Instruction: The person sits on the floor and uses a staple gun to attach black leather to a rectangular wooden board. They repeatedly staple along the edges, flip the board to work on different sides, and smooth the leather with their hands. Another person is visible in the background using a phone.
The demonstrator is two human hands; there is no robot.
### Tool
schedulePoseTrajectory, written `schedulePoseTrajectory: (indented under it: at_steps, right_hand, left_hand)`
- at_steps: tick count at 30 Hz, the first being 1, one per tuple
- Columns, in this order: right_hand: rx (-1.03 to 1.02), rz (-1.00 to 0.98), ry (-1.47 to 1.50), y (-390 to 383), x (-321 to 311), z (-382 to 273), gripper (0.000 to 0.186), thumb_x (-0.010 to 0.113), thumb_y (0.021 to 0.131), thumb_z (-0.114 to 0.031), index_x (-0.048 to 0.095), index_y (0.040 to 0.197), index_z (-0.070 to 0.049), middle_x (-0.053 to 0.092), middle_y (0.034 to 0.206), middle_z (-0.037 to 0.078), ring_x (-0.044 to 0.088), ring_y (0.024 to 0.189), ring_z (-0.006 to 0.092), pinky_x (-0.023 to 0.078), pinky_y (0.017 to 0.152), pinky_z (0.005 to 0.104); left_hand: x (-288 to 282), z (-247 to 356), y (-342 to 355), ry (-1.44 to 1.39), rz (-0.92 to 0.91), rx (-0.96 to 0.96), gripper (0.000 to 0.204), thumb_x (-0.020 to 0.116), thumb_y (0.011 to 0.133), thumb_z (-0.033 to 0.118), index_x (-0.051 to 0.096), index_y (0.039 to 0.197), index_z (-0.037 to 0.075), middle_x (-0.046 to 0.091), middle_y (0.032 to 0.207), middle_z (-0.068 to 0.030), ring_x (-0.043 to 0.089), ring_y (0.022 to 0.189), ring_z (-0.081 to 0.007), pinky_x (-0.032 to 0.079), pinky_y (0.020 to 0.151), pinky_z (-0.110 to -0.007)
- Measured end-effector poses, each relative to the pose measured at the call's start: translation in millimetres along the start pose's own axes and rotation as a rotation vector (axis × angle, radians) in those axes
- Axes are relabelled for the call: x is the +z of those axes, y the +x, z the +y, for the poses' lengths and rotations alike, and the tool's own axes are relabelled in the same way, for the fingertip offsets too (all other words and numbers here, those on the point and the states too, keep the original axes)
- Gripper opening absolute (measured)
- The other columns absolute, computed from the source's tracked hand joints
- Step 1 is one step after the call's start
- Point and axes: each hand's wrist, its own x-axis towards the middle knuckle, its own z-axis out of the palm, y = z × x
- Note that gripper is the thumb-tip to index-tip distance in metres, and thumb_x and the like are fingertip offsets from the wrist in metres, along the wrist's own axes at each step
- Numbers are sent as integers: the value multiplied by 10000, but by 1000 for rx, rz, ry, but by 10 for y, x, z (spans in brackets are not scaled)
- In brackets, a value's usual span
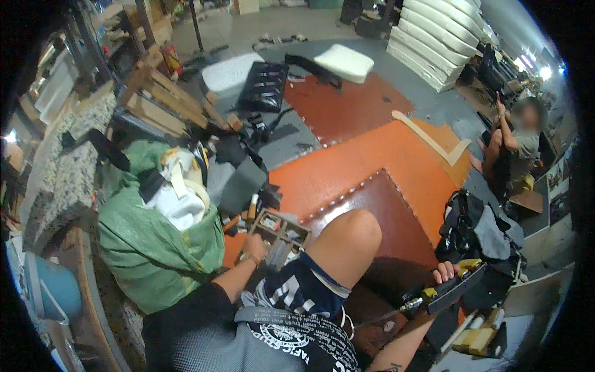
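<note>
1) Left hand (253,247), left of centre, is at the wooden box (287,221); its fingertips are hard to make out, so I cannot tell whether the fingers are open or closed
2) Right hand (444,271), lower right of the frame, has its fingers wrapped around the power drill (443,291), which hides the palm
3) The drill is yellow and black, its metal chuck and long thin bit pointing left; the tip blurs into dark surroundings
4) The box is brown and divided; its small contents are unclear, its lower edge partly covered by dark shorts (297,284)
</note>
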Motion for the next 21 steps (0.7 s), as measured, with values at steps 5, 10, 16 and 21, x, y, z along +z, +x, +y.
schedulePoseTrajectory:
  at_steps: [5,10,16,21]
  right_hand:
    - [-73,-10,29,208,33,385,396,658,999,-286,575,1262,-2,462,991,92,455,908,222,423,800,372]
    - [-80,-73,-17,155,5,243,460,668,997,-317,570,1308,8,465,1008,88,450,919,222,420,817,378]
    - [-61,-91,-72,130,-62,227,451,579,1058,-340,584,1310,34,483,984,95,468,902,227,430,799,383]
    - [-46,-35,-57,131,-243,160,465,609,1044,-365,585,1289,29,476,969,91,463,887,222,435,787,379]
  left_hand:
    - [129,-673,121,-126,110,126,360,728,873,270,670,1063,-30,699,1054,-310,679,1028,-487,553,905,-542]
    - [23,-283,48,-113,2,90,412,810,845,310,724,1084,-15,727,1112,-280,703,1049,-441,559,929,-521]
    - [-156,-221,27,24,-113,-83,476,851,845,422,768,1089,21,755,1130,-214,730,1059,-386,587,929,-480]
    - [-175,-273,22,59,-99,-98,516,868,830,442,770,1117,24,757,1154,-207,735,1080,-370,596,923,-473]
